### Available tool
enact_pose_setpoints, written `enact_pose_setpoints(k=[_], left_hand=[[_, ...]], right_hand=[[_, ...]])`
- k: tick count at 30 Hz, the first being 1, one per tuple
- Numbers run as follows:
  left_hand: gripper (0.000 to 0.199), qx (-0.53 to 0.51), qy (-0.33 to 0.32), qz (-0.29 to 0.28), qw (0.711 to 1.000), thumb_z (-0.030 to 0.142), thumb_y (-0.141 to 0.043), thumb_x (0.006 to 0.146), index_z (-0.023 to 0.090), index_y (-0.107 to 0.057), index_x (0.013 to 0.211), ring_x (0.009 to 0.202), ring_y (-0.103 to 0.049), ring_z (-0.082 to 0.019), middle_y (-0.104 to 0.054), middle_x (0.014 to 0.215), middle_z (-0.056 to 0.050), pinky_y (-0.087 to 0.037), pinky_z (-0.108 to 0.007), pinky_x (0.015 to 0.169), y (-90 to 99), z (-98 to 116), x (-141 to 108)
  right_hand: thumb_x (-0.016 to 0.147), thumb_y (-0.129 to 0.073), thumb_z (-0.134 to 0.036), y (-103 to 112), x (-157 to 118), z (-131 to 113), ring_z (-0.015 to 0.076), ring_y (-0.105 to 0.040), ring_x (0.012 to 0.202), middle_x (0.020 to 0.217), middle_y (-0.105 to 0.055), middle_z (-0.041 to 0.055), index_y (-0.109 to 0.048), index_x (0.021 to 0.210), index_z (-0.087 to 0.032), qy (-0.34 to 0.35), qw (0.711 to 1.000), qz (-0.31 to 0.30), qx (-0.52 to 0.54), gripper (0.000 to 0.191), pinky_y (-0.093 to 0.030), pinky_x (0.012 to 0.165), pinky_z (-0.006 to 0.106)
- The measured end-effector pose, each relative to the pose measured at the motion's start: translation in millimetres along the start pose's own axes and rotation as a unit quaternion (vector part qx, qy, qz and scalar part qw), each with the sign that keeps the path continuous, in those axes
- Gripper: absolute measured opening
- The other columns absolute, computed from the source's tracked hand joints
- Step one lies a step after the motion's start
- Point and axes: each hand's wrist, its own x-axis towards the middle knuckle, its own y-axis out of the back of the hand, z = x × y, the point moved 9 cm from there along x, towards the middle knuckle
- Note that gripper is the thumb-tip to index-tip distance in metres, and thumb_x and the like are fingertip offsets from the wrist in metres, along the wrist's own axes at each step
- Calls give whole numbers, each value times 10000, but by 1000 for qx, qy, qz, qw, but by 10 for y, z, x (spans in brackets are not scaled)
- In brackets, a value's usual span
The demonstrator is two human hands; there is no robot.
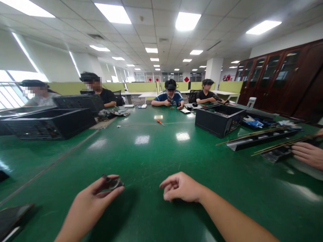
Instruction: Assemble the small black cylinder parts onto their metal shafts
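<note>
Between the thumb and fingers of my left hand (94, 196) is a small dark part (113, 182), held just above the green table (141, 154). Its exact shape is hard to make out. My right hand (183, 188) hovers to the right of it, fingers loosely curled and pointing left, with the thumb apart from them and nothing held. A gap of green table lies between the two hands.
An orange screwdriver (159, 122) lies farther back. Black computer cases stand at left (50, 124) and right (214, 121). Metal rails (262, 137) lie at right, beside another person's hand (309, 154). Several people sit across the table. A dark panel (15, 218) is at lower left.
</note>
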Motion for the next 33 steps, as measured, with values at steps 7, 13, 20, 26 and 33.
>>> enact_pose_setpoints(k=[7, 13, 20, 26, 33], left_hand=[[369, -27, -137, -127, 982, 352, -649, 816, 215, -673, 1157, 1021, -684, -233, -712, 1137, -70, -584, -339, 837, -1185, 715, 111], [457, 29, -164, -124, 978, 217, -699, 727, 235, -633, 1179, 886, -686, -203, -725, 968, -32, -551, -335, 833, -1264, 516, 79], [251, 2, -190, -133, 973, 244, -692, 778, 227, -664, 1027, 926, -671, -206, -714, 988, -43, -530, -335, 855, -1292, 552, 9], [237, -13, -200, -123, 972, 231, -694, 777, 228, -665, 1013, 901, -673, -194, -719, 969, -32, -531, -321, 847, -1303, 552, 3], [226, -20, -207, -126, 970, 231, -700, 779, 233, -677, 1004, 894, -680, -185, -727, 961, -23, -535, -302, 834, -1302, 596, -22]], right_hand=[[716, -696, -231, 575, -2, -133, 98, -590, 604, 841, -644, 6, -532, 1286, -127, 99, 982, 160, -1, 602, -457, 609, 249], [676, -646, -87, 474, -20, -99, 96, -582, 778, 1176, -577, 82, -432, 1389, -206, 120, 974, 152, -118, 754, -469, 668, 240], [686, -708, -100, 316, -81, -214, 157, -610, 865, 1094, -657, 58, -645, 1191, -200, 115, 950, 148, -249, 519, -486, 773, 286], [726, -736, -186, 239, -96, -324, 158, -613, 809, 899, -680, 26, -735, 976, -186, 137, 927, 151, -315, 250, -447, 732, 265], [785, -710, -229, 157, -121, -352, 152, -611, 797, 876, -680, 21, -732, 969, -188, 155, 919, 138, -336, 190, -431, 730, 259]])
